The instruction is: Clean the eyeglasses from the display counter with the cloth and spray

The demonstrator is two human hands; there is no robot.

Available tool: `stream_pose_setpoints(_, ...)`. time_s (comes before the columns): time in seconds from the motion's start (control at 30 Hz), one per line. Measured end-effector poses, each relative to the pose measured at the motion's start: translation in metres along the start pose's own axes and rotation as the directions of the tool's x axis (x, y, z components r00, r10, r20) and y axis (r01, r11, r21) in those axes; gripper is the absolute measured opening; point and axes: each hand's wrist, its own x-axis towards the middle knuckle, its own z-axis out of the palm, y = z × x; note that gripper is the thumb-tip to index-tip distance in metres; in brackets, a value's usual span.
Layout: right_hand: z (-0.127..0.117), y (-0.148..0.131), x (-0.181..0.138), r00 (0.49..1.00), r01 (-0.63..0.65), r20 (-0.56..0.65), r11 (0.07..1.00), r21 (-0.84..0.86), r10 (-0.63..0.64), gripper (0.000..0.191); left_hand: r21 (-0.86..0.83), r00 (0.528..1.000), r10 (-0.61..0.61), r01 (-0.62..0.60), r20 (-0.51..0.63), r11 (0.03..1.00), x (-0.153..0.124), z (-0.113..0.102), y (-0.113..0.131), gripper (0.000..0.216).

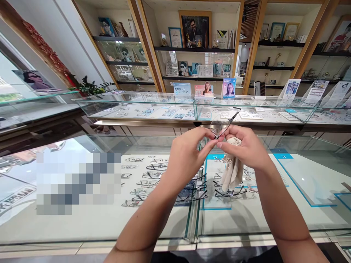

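Note:
A pair of thin-rimmed eyeglasses (220,126) is held up above the glass counter, one dark temple arm pointing up and to the right. My left hand (193,146) pinches the near part of the frame between thumb and fingers. Close beside it, my right hand (244,146) also has its fingers closed at the glasses. A beige cleaning cloth (233,170) hangs down from the right hand's grip. Fingers hide part of the frame and the upper part of the cloth.
Under the glass counter (164,228) lie several rows of eyeglasses (156,167). Another glass display case (137,98) stands across the aisle, with upright cards (229,87) on top. Behind it are wall shelves (194,49) with pictures and ornaments. A plant (87,86) is at the left.

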Motion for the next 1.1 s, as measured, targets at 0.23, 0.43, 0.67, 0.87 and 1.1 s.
stream_pose_setpoints(0.23,-0.003,0.01,0.005,0.997,-0.034,0.08,0.987,0.158,0.022,0.021,-0.064,1.0,-0.005,0.004,-0.013,0.998,0.0,-0.001,0.003,0.011)
stream_pose_setpoints(0.43,-0.003,0.01,0.005,0.993,-0.082,0.1,0.966,0.245,0.059,0.029,-0.105,1.0,0.0,-0.003,-0.026,0.994,0.0,-0.001,0.004,0.014)
stream_pose_setpoints(0.67,-0.002,0.01,0.007,0.983,-0.139,0.166,0.913,0.385,0.079,0.033,-0.168,0.999,0.002,-0.009,-0.043,0.986,0.001,0.002,0.006,0.015)
stream_pose_setpoints(0.87,-0.005,0.011,0.006,0.981,-0.166,0.158,0.903,0.395,0.112,0.036,-0.282,0.994,-0.095,0.078,-0.047,0.956,0.0,0.0,0.011,0.016)
stream_pose_setpoints(1.1,-0.007,0.007,0.005,0.999,-0.036,0.017,0.964,0.263,0.032,0.024,-0.404,0.977,-0.213,0.187,-0.02,0.895,0.001,-0.002,0.013,0.014)
